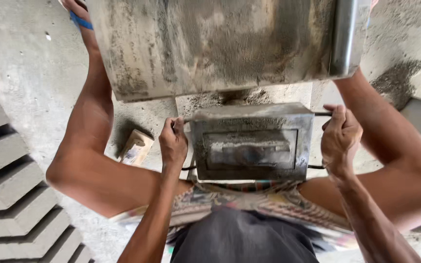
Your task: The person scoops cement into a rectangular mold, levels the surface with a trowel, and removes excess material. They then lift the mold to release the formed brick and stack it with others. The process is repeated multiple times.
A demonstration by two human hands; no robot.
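The person's left hand (173, 142) and right hand (339, 139) are each closing their fingers around a thin handle of the metal block mould (252, 143), which is sitting low between a co-worker's arms; finished concrete blocks (6, 195) are lying left, though whether the mould is already filled is hard to tell.

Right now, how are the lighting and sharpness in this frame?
Head view: even daylight, no glare; left hand and right hand are sharp on the metal block mould; the metal tray above is close and softly blurred; edges bow from the wide lens.
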